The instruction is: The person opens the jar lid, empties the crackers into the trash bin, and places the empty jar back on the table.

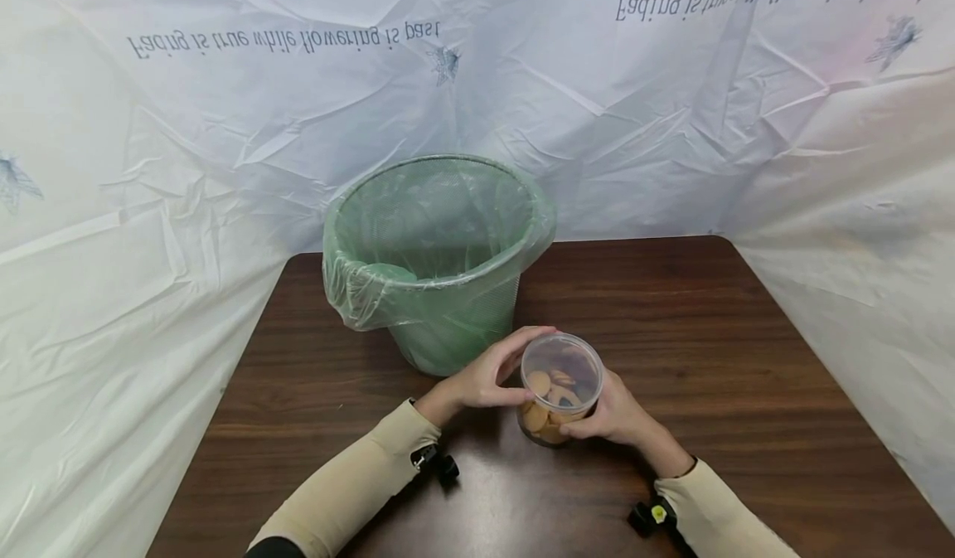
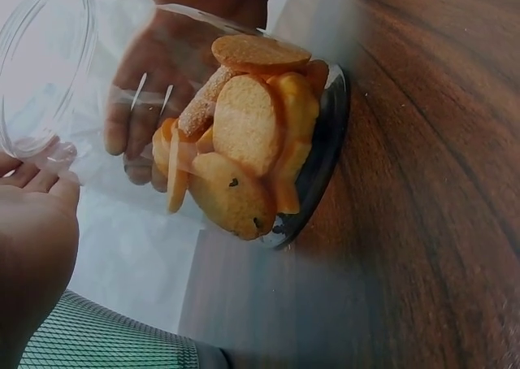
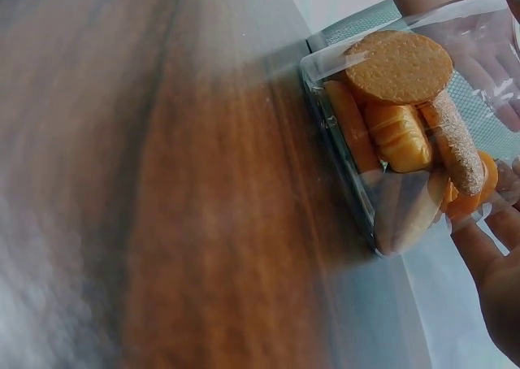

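Note:
A clear round jar point(image 1: 564, 355) with a dark base stands upright between both hands over the brown table. Inside it lie several cookies point(image 2: 248, 125), some round and flat, one sugar-dusted stick among them. My left hand point(image 1: 483, 381) curves round the jar's upper rim, thumb on the near side and fingers on the far side. From the other side, my right hand point(image 1: 618, 413) grips the jar's wall lower down, its thumb at the front. Through the clear wall, the left wrist view shows the right hand's fingers point(image 2: 138, 117) behind the cookies.
Behind the left hand, a green mesh wastebasket point(image 1: 477, 317) stands on the table point(image 1: 671, 317), lined with a thin clear bag point(image 1: 366, 288) folded over its rim. White printed sheeting point(image 1: 597, 127) hangs round the table's back and sides.

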Available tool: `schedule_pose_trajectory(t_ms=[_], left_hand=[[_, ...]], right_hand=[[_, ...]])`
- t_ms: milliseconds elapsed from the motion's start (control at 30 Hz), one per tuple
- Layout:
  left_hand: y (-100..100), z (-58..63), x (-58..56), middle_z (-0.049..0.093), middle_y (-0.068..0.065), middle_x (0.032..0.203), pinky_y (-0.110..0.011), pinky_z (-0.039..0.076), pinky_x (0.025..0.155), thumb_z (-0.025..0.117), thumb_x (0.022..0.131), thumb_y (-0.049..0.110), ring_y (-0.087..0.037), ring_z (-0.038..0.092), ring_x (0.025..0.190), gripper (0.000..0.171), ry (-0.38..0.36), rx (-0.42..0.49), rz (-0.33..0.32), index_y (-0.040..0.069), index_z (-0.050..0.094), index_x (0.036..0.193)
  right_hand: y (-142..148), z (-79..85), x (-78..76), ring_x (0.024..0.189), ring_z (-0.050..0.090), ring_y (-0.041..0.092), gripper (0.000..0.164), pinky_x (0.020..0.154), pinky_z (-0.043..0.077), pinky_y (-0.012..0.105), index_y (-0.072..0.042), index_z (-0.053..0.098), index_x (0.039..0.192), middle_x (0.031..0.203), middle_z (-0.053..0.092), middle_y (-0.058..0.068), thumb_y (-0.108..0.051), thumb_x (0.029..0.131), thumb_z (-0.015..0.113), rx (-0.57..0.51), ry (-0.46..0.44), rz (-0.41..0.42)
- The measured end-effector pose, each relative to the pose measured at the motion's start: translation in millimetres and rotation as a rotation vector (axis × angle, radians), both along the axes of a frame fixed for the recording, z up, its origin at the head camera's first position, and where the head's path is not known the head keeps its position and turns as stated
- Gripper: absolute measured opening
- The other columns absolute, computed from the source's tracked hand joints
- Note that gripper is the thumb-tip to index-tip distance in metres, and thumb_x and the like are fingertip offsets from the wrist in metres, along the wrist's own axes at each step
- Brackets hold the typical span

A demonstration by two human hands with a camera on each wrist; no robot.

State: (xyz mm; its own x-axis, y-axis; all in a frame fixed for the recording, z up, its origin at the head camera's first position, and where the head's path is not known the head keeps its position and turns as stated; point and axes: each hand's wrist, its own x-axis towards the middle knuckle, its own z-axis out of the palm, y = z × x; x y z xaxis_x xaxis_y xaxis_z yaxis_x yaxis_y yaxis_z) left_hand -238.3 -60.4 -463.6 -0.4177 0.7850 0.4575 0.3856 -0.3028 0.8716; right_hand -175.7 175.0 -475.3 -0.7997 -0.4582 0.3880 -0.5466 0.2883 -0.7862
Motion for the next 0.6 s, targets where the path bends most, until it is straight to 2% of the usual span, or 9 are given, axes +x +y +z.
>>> schedule_pose_trajectory(t_ms=[200, 300, 333, 533, 600], left_hand=[[-1.3, 0.4, 0.2, 0.025, -0.028, 0.151, -0.067, 0.022, 0.109, 0.067, 0.077, -0.016, -0.045, 0.029, 0.138, 0.088, 0.011, -0.027, 0.016, -0.009, 0.018, 0.150], [-1.0, -0.8, 0.1, 0.026, -0.026, 0.151, -0.068, 0.024, 0.107, 0.069, 0.077, -0.015, -0.044, 0.031, 0.137, 0.088, 0.029, -0.029, 0.029, -0.008, 0.019, 0.150], [-0.9, -1.2, 0.0, 0.026, -0.027, 0.151, -0.067, 0.025, 0.108, 0.069, 0.077, -0.015, -0.044, 0.031, 0.137, 0.088, 0.037, -0.031, 0.035, -0.008, 0.019, 0.150], [-0.8, -1.8, 1.7, 0.027, -0.028, 0.150, -0.066, 0.026, 0.108, 0.070, 0.077, -0.014, -0.046, 0.032, 0.135, 0.088, 0.052, -0.034, 0.063, -0.010, 0.020, 0.149], [-0.8, -1.9, 2.4, 0.029, -0.026, 0.150, -0.067, 0.026, 0.107, 0.070, 0.078, -0.013, -0.046, 0.033, 0.135, 0.087, 0.049, -0.029, 0.070, -0.008, 0.021, 0.150]], right_hand=[[0.4, -0.6, -1.9, 0.111, 0.054, 0.047, 0.101, 0.098, 0.048, 0.033, 0.012, 0.038, 0.139, 0.128, 0.055, 0.031, -0.004, 0.055, 0.092, -0.020, -0.013, 0.008], [0.4, 0.0, -1.9, 0.112, 0.053, 0.048, 0.101, 0.099, 0.047, 0.031, 0.011, 0.038, 0.139, 0.129, 0.054, 0.031, -0.004, 0.055, 0.092, -0.021, -0.027, 0.009], [1.6, -4.1, -3.3, 0.113, 0.054, 0.046, 0.102, 0.100, 0.046, 0.030, 0.009, 0.038, 0.140, 0.130, 0.054, 0.029, -0.006, 0.056, 0.093, -0.020, -0.030, 0.008], [1.8, -4.6, -2.7, 0.113, 0.054, 0.046, 0.102, 0.100, 0.046, 0.030, 0.009, 0.038, 0.140, 0.130, 0.054, 0.029, -0.006, 0.055, 0.093, -0.023, -0.035, 0.009], [0.2, 0.8, -0.4, 0.112, 0.054, 0.048, 0.100, 0.099, 0.047, 0.034, 0.012, 0.038, 0.138, 0.129, 0.054, 0.031, -0.004, 0.055, 0.092, -0.020, -0.031, 0.007]])
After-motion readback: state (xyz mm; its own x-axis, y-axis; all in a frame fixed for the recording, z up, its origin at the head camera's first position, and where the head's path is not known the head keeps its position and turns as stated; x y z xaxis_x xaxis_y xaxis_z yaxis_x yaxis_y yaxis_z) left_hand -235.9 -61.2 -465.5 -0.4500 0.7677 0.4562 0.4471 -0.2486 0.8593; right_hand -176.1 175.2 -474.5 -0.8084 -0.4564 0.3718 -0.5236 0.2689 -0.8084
